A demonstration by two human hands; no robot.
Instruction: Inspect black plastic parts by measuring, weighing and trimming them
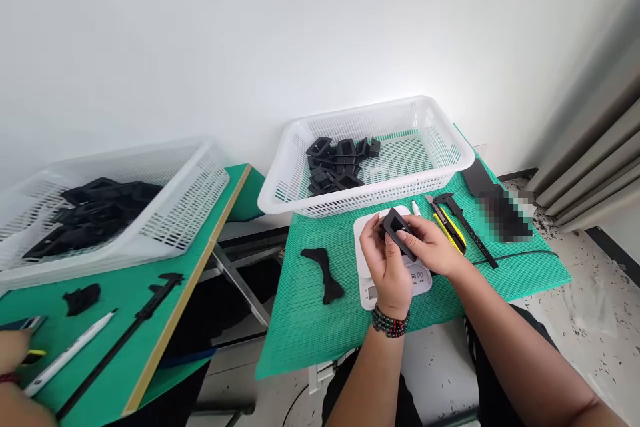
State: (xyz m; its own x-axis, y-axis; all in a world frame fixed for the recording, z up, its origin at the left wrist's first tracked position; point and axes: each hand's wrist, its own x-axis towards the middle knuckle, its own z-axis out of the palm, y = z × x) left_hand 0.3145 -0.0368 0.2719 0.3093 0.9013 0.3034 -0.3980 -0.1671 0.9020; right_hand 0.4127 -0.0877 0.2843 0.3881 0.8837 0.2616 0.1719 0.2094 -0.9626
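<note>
Both my hands hold one black plastic frame part (397, 230) above a small white scale (367, 290) on the green mat. My left hand (385, 267) wears a bead bracelet and pinches the part's left side with closed fingers. My right hand (430, 243) grips its right side. A white basket (440, 170) behind the scale holds several similar black parts (336, 165). A flat black bow-shaped piece (324, 273) lies on the mat left of the scale.
A yellow utility knife (451, 230), a black caliper (467, 230), a white marker (416, 208) and a black sheet (477, 177) lie right of the scale. The left table has another basket (200, 203) of black parts, a caliper (125, 333), a pen (70, 350) and another person's hand (13, 353).
</note>
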